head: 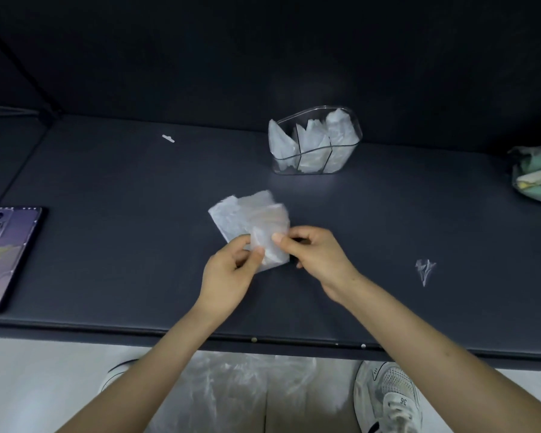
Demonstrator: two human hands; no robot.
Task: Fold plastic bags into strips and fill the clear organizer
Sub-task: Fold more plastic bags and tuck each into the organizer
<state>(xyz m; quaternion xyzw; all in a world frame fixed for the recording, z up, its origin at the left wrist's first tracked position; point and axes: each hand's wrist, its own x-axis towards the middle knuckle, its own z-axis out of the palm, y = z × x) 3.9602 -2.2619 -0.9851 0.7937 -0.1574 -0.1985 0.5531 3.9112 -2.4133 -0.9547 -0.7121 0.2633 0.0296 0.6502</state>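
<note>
A translucent white plastic bag (pixel 247 218), folded into a short wide strip, lies on the dark table (pixel 122 245) in the middle. My left hand (pixel 228 273) pinches its near end from the left. My right hand (pixel 313 254) pinches the same end from the right, thumb on top. Behind them stands the clear organizer (pixel 316 142), its three compartments each holding folded white bags.
A purple phone (pixel 3 254) lies at the table's left edge. A small crumpled scrap of clear plastic (pixel 425 270) lies to the right, a tiny white piece (pixel 168 138) at the back left. A greenish bag (pixel 537 173) sits far right. More plastic bags (pixel 231 392) rest on my lap.
</note>
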